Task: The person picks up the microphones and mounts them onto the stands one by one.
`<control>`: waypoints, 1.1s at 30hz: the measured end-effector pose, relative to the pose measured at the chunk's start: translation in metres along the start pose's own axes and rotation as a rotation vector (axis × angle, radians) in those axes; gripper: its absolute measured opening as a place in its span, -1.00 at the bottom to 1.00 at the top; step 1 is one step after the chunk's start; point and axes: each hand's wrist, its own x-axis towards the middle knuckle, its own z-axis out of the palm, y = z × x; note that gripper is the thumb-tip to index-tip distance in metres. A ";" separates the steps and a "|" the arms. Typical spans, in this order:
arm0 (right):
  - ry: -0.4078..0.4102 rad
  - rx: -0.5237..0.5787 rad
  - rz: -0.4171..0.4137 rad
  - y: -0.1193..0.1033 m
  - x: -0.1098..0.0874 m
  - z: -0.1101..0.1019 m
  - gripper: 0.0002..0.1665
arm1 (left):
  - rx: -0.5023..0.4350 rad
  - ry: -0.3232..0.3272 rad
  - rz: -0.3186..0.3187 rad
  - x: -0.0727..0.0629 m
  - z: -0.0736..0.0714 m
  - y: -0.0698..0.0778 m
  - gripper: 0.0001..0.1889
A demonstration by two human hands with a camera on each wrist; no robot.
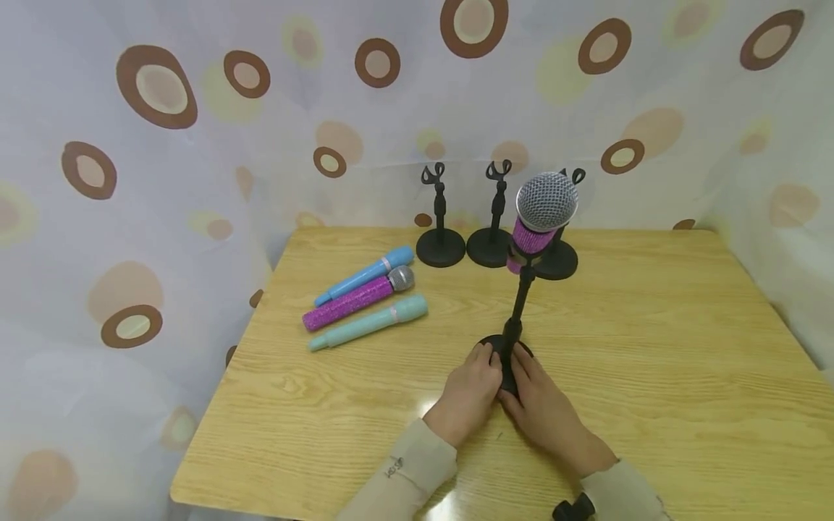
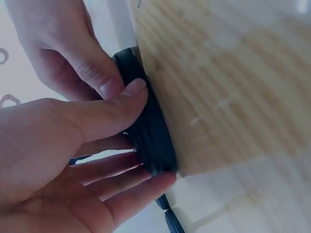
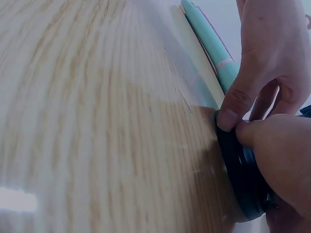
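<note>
A microphone [image 1: 547, 201] with a silver mesh head and a glittery purple body sits in the clip atop a black desktop stand [image 1: 520, 300]. My left hand [image 1: 470, 391] grips the left side of the stand's round base, and my right hand [image 1: 547, 412] holds its right side. Close up in the left wrist view, thumbs and fingers of both hands pinch the rim of the black base [image 2: 155, 131]. The right wrist view has the two thumbs side by side on that base [image 3: 243, 179]. Part of the microphone's body is hidden behind its head.
Three black stands with bare clips, a left one [image 1: 440, 246], a middle one [image 1: 489, 246] and a right one [image 1: 559, 262], line the table's back. To the left lie a blue microphone [image 1: 365, 276], a purple microphone [image 1: 348, 302] and a mint-green microphone [image 1: 368, 323]. A patterned curtain [image 1: 417, 94] hangs behind.
</note>
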 end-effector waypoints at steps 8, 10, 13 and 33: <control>0.035 0.048 0.009 0.024 0.008 -0.001 -0.22 | 0.021 -0.008 0.033 0.025 -0.001 0.002 -0.57; 0.020 0.051 0.012 0.031 0.010 -0.001 -0.21 | 0.022 0.000 0.042 0.031 -0.001 0.004 -0.59; 0.011 0.050 0.019 0.041 0.012 -0.003 -0.19 | 0.033 0.000 0.060 0.040 -0.001 0.005 -0.60; -0.071 0.059 0.126 0.096 0.016 -0.032 -0.22 | 0.043 -0.073 0.138 0.101 -0.009 0.027 -0.58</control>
